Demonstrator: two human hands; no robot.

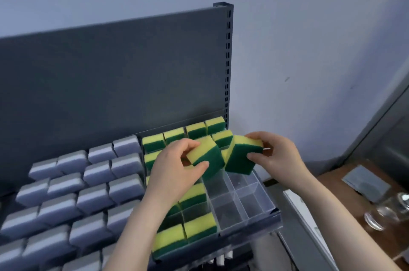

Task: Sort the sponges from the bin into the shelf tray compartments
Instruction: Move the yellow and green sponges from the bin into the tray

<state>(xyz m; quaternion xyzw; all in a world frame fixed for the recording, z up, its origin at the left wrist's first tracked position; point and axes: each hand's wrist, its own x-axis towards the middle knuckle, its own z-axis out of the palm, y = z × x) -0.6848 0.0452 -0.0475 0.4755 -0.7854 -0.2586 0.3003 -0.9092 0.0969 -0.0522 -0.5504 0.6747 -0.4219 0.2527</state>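
Each hand pinched 1 sponge: left hand (174, 166), right hand (280, 155), above clear tray (250, 217); about 6 compartments there remained unfilled.

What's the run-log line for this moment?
left hand: holds yellow-green rectangular foam sponge | right hand: holds second yellow-green sponge | both above clear plastic tray compartments, unfilled

Left hand (177, 160) raised, forearm entering from 6 o'clock, fingers and thumb curled in a pinch. Right hand (276, 155) at its 3 o'clock, likewise pinched, forearm from 5 o'clock.
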